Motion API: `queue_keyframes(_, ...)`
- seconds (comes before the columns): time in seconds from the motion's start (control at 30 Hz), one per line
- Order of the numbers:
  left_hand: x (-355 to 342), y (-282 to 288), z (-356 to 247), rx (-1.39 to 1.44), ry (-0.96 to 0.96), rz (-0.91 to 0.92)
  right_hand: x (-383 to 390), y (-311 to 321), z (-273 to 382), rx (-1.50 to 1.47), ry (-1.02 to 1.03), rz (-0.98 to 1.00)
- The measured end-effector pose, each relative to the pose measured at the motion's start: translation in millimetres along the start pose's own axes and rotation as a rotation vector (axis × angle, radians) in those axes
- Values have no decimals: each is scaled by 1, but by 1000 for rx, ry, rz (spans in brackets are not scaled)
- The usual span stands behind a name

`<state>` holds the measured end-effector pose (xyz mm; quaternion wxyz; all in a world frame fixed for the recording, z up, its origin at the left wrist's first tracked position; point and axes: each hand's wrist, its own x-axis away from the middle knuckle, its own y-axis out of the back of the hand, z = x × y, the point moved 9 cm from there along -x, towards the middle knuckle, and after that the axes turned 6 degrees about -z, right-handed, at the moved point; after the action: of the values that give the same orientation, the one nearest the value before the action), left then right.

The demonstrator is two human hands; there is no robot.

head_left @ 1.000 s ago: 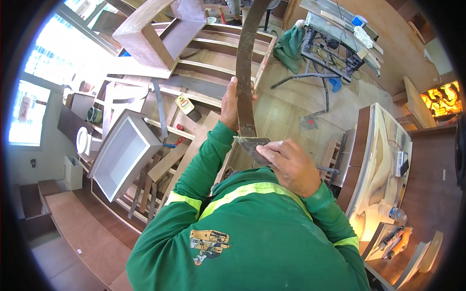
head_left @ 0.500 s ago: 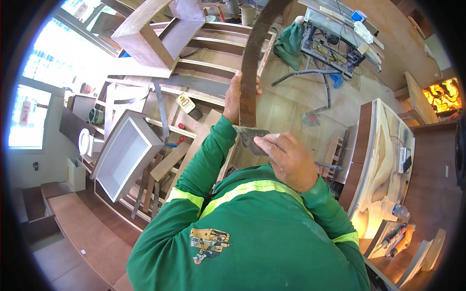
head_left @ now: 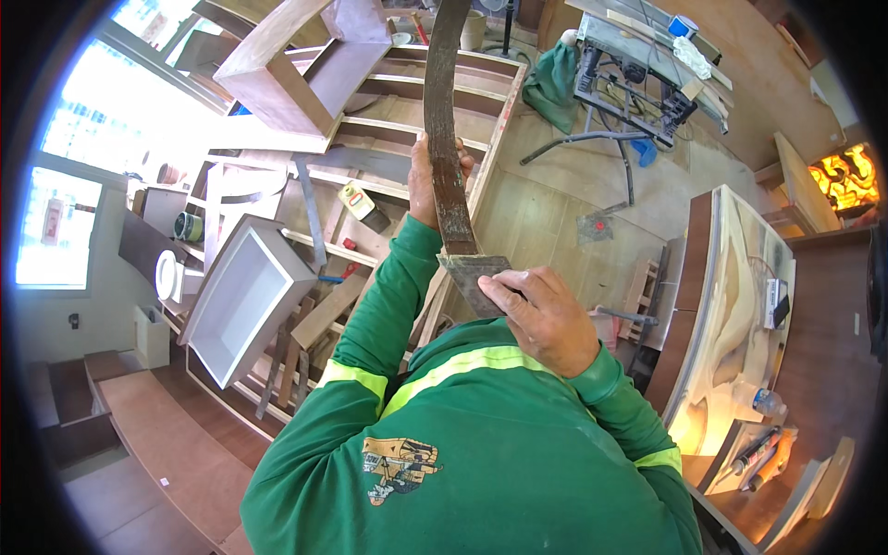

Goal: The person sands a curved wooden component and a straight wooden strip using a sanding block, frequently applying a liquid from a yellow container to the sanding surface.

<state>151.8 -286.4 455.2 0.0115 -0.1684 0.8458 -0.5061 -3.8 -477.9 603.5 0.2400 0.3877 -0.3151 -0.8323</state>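
Note:
A long, narrow brown strip, worn and patchy on its face, runs up from the middle of the view to the top edge. Around it, partway along, my left hand is closed, with the thumb on one side and fingertips showing on the other. My right hand pinches a flat dark scraper plate between thumb and fingers. The plate's upper edge meets the strip's near end, though I cannot tell how firmly they touch.
A slatted wooden frame fills the left, bearing a white drawer-like box, a yellow-labelled container and loose boards. A saw stand is at the far right. A glossy stone-patterned panel lies along the right.
The strip has swung left at its far end, and its patchy face now turns more toward me. My left hand has moved slightly left and the scraper plate has tilted with its broad face showing.

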Motion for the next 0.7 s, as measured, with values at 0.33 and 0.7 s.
queue_keyframes(0.33,5,-5,-15,-149,0,40,7,24,7,-207,-24,20)
queue_keyframes(0.7,18,-19,-15,-141,25,132,-40,38,-10,-118,28,-102)
